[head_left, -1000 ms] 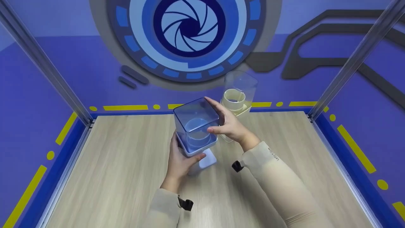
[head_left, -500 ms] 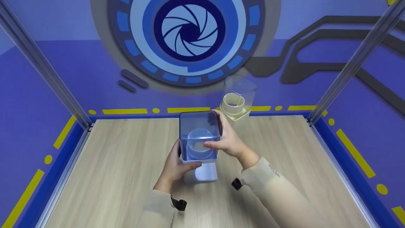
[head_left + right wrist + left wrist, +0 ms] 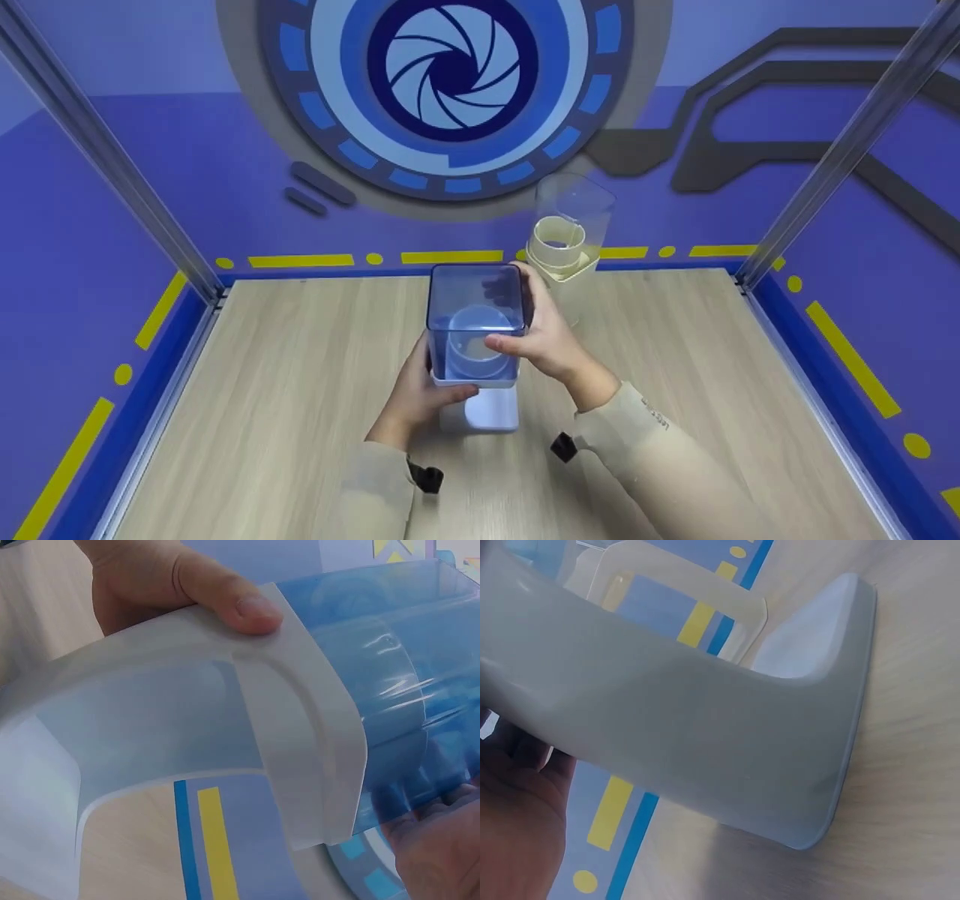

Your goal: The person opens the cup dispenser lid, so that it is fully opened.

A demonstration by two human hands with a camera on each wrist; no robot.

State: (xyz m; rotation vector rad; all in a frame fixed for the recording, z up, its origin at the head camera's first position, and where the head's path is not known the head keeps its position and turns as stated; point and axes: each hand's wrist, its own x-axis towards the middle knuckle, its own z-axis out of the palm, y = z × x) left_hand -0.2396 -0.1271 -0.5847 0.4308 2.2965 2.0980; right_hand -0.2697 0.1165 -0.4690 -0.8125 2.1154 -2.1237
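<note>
Both hands hold a dispenser made of a clear blue square container (image 3: 476, 296) on a white C-shaped stand (image 3: 491, 409). My left hand (image 3: 405, 397) grips the left side of the white collar, its thumb lying across the front; the right wrist view shows this thumb (image 3: 259, 613) on the collar's edge. On the right, my right hand (image 3: 551, 334) wraps the blue container, thumb on its front and fingers seen through the back wall. A round tube (image 3: 480, 352) shows inside the container. In the left wrist view the stand's foot (image 3: 840, 690) is close over the wooden tabletop.
Behind the right hand stands a similar dispenser with a cream collar (image 3: 559, 244) and a clear container (image 3: 574, 199), near the back wall. The wooden tabletop (image 3: 300, 390) is bounded by blue patterned walls (image 3: 360, 232) and metal corner posts (image 3: 832, 150).
A second ago the blue dispenser was turned and tilted. It has been squared to face front and brought slightly lower, both hands keeping their hold. Over the last half second it barely moves.
</note>
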